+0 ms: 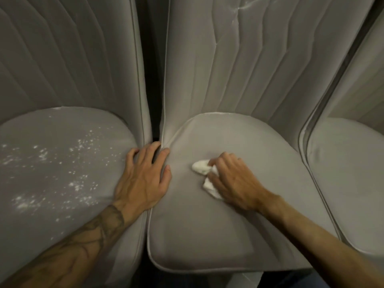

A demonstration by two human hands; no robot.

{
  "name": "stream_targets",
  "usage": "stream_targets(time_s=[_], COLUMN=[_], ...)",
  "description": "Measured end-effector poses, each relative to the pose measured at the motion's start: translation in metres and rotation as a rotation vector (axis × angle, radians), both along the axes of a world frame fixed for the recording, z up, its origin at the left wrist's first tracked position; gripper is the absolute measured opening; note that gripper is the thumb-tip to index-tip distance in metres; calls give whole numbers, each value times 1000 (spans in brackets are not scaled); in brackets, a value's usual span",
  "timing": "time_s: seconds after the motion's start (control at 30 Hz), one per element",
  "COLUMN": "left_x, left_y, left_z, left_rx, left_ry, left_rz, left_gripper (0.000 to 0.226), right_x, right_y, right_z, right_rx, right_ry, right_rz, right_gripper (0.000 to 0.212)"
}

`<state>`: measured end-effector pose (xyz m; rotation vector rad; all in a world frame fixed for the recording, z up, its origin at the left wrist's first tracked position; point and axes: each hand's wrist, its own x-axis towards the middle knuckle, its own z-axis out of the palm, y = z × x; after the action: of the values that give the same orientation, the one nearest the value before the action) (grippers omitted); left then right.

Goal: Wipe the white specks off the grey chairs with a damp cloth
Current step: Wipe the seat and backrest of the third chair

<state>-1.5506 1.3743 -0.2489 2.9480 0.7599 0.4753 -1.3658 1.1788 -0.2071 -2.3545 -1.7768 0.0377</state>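
Nearest the camera, two bare forearms reach forward; the left forearm [93, 231] carries a dark tattoo. Under and in front of the right grip [232, 181] lies the grey seat of the middle chair [207, 235], whose rounded front edge is the closest part of it.

The right grip is curled round a crumpled white cloth [200, 167], pinching it between fingers and thumb and holding it down on the middle seat. The cloth sticks out on the side of this grip that faces the other hand, one lump past the fingertips and one below the thumb. The seat around the cloth looks plain grey.

Just beside the cloth, but apart from it, the left grip [143, 175] lies spread with its fingers fanned. It spans the seam where the middle chair meets the left chair [52, 215], with the thumb on the middle seat and the other fingers over the left chair's edge.

Beyond the left grip, on the side away from the cloth, white specks [81, 183] are scattered over the left seat.

On the far side of the right grip stands the right chair [349, 183], partly in view.

Farther back rise the quilted backrests with a dark gap [152, 80] between them. High on the middle backrest [228, 69] are faint white streaks [242, 8].
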Motion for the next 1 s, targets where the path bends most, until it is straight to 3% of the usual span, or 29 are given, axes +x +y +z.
stream_targets(time_s=[0.1, 0.2, 0.3, 0.43, 0.5, 0.63, 0.73, 0.83, 0.93, 1.0], left_x=[0, 0, -1, -1, 0, -1, -2, -1, -1, -1], left_y=[1, 1, 2, 2, 0, 0, 0, -1, 0, 1], left_z=[-2, -2, -3, -3, -2, 1, 2, 3, 1, 0], left_rx=[7, 22, 32, 28, 30, 29, 32, 15, 2, -1], left_ry=[-5, 8, 12, -8, -7, 10, -6, 0, 20, 25], left_rz=[0, -4, -8, -6, -5, -11, -14, -9, -6, -8], left_gripper=[45, 45, 44, 42, 42, 44, 43, 43, 45, 45], right_x=[-14, -74, -65, -10, -32, -108, -71, -8, 44, 48], right_y=[0, 3, -2, -15, -13, -7, -9, -1, 32, 70], right_z=[-1, -11, -8, -3, -8, -16, -8, -4, -5, -9], right_rx=[17, 57, 43, 35, 79, 117, 114, 21, -20, -32], right_ry=[-21, 119, 72, -39, 5, 137, 80, -99, -64, -34], right_rz=[-126, 8, 84, -251, -318, -15, 19, -175, -553, -662], right_gripper=[33, 33, 33, 31, 32, 26, 39, 45, 45, 52])
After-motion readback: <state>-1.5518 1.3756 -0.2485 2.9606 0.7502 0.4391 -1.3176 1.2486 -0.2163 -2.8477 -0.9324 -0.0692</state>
